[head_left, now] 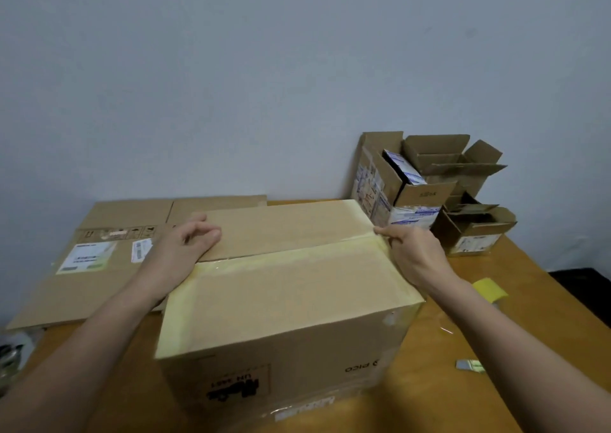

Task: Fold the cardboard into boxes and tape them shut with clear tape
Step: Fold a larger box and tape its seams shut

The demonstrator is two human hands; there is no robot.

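Cardboard box (284, 300) on the table (429, 383), flaps folded shut. My left hand (188, 244) rests loosely curled on its far flap; my right hand (413, 250) grips the seam's right end. Next, probably: tape across.

I can't tell whether my right grip (413, 250) pinches anything at the box (291, 300) edge. The label (86, 257) on the flat cardboard (66, 293) is too blurred to read; the left frame edge crops some clutter (10, 355).
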